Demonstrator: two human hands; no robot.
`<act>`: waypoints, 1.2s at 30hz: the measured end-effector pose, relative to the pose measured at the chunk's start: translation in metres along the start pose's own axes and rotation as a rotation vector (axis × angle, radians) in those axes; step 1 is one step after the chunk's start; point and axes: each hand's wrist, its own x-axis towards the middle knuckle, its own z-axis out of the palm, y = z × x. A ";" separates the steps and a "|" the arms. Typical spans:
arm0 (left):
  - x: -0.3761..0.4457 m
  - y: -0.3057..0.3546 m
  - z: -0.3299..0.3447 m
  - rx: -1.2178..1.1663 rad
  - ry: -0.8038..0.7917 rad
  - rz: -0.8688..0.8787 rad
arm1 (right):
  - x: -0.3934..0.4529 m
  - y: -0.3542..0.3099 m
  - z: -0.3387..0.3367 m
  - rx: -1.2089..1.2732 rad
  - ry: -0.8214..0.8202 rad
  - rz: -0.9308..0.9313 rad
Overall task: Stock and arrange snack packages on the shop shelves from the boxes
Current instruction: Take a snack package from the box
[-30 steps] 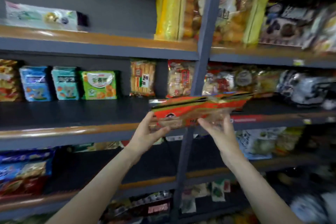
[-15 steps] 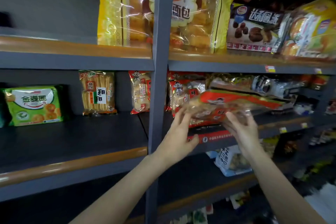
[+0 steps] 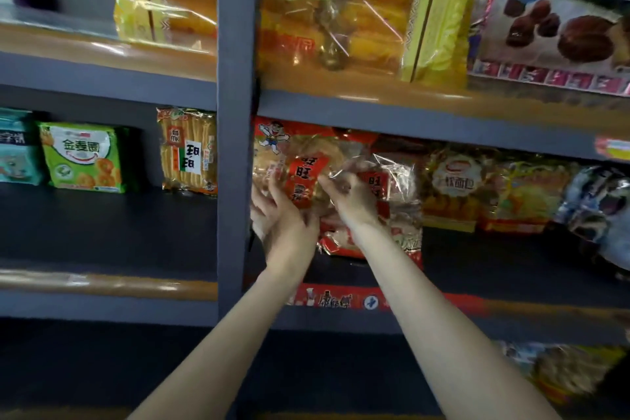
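bare shelf (image 3: pixel 102 228) left of post (image 3: pixel 235 147); packets (image 3: pixel 450 187) crowd right.

Dark shelf (image 3: pixel 102 232), green pack (image 3: pixel 83 157), red rice-cracker bag (image 3: pixel 306 160) upright

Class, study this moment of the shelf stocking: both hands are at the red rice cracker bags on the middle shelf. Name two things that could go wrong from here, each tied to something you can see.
1. The left hand and right hand press on the red rice cracker bags; squeezing could break the crackers inside.
2. The bags stand tightly against the grey upright post and the neighbouring yellow bread bag; forcing another in may topple or crumple them.
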 end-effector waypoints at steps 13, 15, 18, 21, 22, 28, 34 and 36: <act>0.046 -0.003 0.051 0.512 0.008 -0.053 | -0.003 0.041 -0.037 -0.788 -0.090 -0.181; 0.047 -0.002 0.056 0.594 0.043 0.016 | -0.002 0.056 -0.049 -0.995 -0.183 -0.064; 0.041 -0.007 0.058 0.761 0.184 0.280 | 0.005 0.074 -0.065 -1.000 -0.275 -0.045; 0.037 -0.012 0.059 0.834 0.227 0.541 | 0.013 0.085 -0.076 -0.992 -0.238 -0.119; 0.038 -0.010 0.058 0.842 0.191 0.567 | 0.016 0.086 -0.076 -0.989 -0.219 -0.132; 0.056 0.001 0.056 0.827 -0.191 0.274 | 0.014 0.090 -0.070 -1.040 -0.160 -0.152; 0.050 0.000 0.061 0.860 -0.282 0.036 | 0.012 0.094 -0.079 -1.078 -0.196 -0.129; 0.052 0.003 0.065 0.833 -0.253 0.107 | 0.014 0.091 -0.077 -1.094 -0.175 -0.113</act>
